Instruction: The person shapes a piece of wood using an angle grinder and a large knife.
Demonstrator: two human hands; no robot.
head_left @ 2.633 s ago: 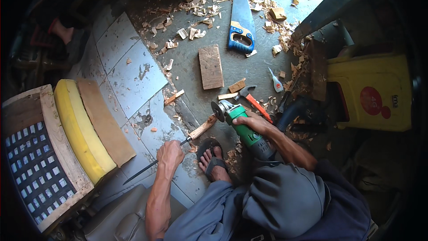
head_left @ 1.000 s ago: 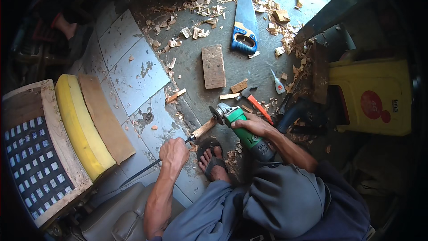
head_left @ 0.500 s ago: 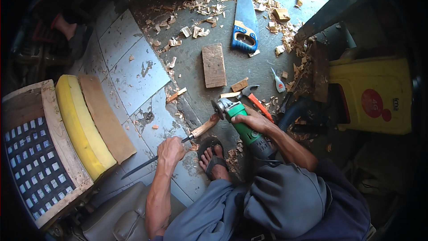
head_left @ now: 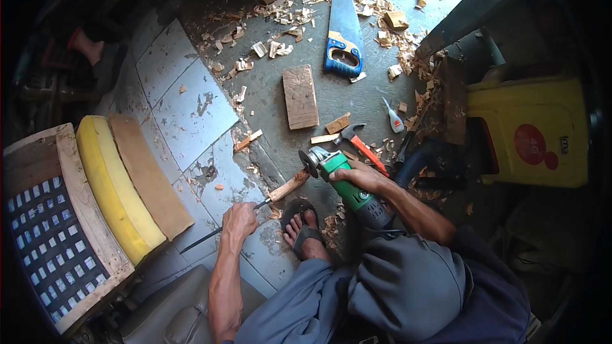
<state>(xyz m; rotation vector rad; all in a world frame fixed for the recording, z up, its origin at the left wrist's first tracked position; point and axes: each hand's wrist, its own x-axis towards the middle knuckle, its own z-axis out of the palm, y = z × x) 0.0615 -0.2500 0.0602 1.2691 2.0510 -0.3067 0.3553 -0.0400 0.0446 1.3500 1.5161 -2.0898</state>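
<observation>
My left hand (head_left: 240, 220) is closed around a long, narrow, dark knife blade (head_left: 203, 241), near where it enters a rough wooden handle (head_left: 288, 188). The pointed tip lies toward the lower left, and the handle slants up to the right. My right hand (head_left: 361, 176) is wrapped around the body of a green angle grinder (head_left: 344, 185). Its dark round disc (head_left: 310, 162) is at the far end of the handle, appearing to touch it. Whether the disc spins cannot be made out. My sandalled foot (head_left: 303, 229) rests just below the handle.
Beyond the grinder lie a hammer (head_left: 363, 146), a wooden block (head_left: 300, 97), a small white bottle (head_left: 393, 118) and a handsaw (head_left: 345, 32). Wood shavings (head_left: 280, 48) litter the floor. A yellow plastic container (head_left: 535, 130) stands right; a wood-framed piece with yellow foam (head_left: 118, 185) stands left.
The view has shifted slightly, so floor items appear a little lower and to the left. Both hands keep their grips, and the disc stays at the handle's end.
</observation>
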